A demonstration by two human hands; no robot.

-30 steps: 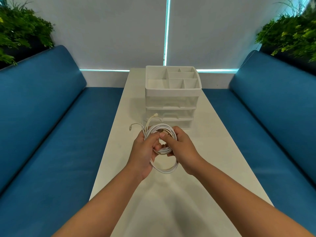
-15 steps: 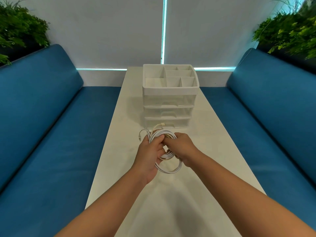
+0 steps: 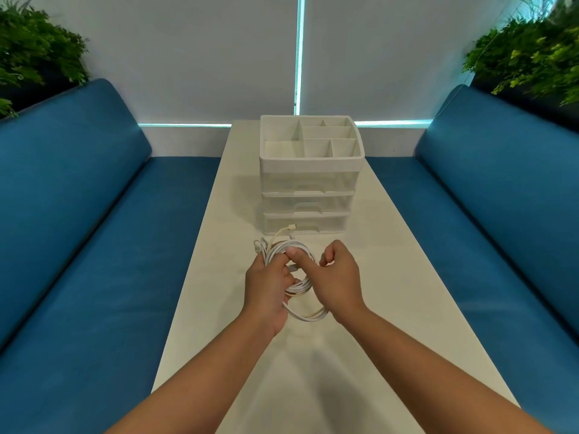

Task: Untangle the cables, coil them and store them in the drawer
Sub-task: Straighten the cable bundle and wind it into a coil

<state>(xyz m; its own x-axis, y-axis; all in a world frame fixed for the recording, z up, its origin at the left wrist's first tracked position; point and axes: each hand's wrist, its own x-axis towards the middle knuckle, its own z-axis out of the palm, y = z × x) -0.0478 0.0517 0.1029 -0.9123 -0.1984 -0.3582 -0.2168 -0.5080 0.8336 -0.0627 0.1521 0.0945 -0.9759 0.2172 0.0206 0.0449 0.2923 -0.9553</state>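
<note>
Your left hand [image 3: 272,285] holds the coil of white cables [image 3: 297,288] just above the white counter [image 3: 391,277], its fingers curled round the left side of the loops. Your right hand [image 3: 336,281] is at the coil's right side, thumb laid across the top of the strands; its other fingers are curled, and whether their grip takes any cable cannot be told. Two cable ends stick out toward the drawer unit [image 3: 308,195], which stands just beyond, drawers closed. Blue benches [image 3: 94,230] flank the counter.
</note>
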